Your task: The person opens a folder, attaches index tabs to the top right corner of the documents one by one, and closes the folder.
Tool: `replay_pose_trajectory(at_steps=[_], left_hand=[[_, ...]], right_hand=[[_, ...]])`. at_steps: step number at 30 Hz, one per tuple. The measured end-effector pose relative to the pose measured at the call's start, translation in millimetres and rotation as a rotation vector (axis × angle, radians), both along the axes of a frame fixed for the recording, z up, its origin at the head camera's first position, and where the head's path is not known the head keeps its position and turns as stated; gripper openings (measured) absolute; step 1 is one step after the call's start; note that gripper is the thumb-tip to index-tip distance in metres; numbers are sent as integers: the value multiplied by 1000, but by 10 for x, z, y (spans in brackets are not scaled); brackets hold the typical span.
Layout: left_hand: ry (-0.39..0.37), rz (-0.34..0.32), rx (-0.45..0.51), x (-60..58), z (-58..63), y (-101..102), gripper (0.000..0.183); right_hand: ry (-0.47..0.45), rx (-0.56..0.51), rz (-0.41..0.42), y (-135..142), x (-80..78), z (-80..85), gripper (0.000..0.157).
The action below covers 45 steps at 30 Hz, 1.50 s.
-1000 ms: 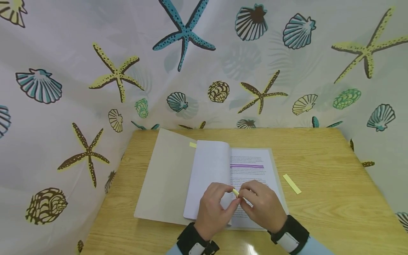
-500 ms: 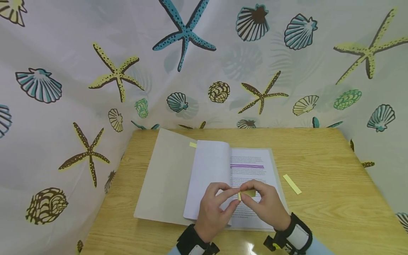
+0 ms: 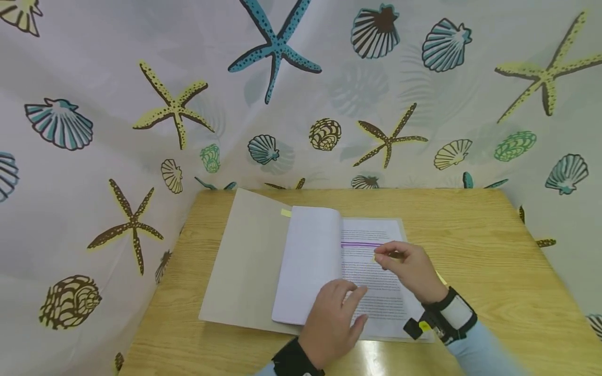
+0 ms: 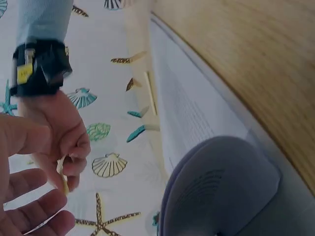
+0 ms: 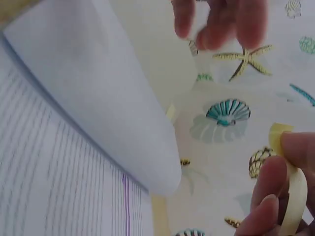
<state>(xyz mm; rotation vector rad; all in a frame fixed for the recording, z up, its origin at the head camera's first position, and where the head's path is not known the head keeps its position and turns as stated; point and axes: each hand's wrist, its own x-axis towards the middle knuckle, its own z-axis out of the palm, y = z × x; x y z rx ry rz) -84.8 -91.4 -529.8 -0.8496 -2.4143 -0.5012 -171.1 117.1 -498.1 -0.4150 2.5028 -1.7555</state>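
Observation:
My right hand [image 3: 410, 270] pinches a yellow sticky note strip [image 5: 295, 199] between thumb and fingers. It is held above the right page [image 3: 371, 292] of an open booklet, just under a purple highlighted line [image 3: 358, 244]. In the right wrist view the strip bends in a curve, one end poking out past the fingertips. My left hand [image 3: 331, 321] is over the booklet's lower middle, fingers loosely spread and holding nothing. Turned leaves [image 3: 308, 261] curl up along the left side of the page. A small yellow tab [image 3: 286, 213] sticks out at their top left edge.
The booklet's beige cover [image 3: 244, 261] lies folded out to the left on the wooden table [image 3: 498, 250]. Another yellow strip [image 3: 441, 278] lies on the table, mostly hidden by my right wrist. A curtain [image 3: 301, 94] printed with shells and starfish surrounds the table.
Both hands were together on the yellow strip. My left hand has let go and dropped slightly lower, while my right hand has carried the strip up and right toward the purple line.

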Motion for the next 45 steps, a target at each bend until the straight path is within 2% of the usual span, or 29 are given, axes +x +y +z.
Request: replay_pose_trajectory(at_steps=[4, 8, 13, 16, 19, 23, 30, 36, 45], left_hand=[[-58, -52, -282, 22, -120, 129, 52], [-159, -64, -489, -4, -221, 191, 67], [-262, -57, -628, -51, -372, 203, 80], [-287, -47, -689, -53, -440, 201, 79], [-305, -26, -751, -33, -463, 190, 69], [-325, -6, -786, -13, -487, 175, 59], [-336, -2, -780, -12, -490, 182, 53], [-367, -5, -790, -21, -441, 173, 50], [-387, 4, -779, -38, -467, 175, 50]], right_hand=[[-55, 117, -75, 245, -345, -109, 30], [-102, 218, -120, 408, -670, -234, 34], [-116, 351, -159, 513, -967, -376, 31], [-110, 412, -176, 528, -1092, -449, 27], [-111, 448, -176, 503, -1189, -505, 27], [-126, 472, -176, 436, -1282, -550, 26], [-131, 551, -169, 418, -1431, -655, 27], [-183, 575, -183, 397, -1480, -695, 26], [-160, 584, -202, 359, -1525, -786, 25]])
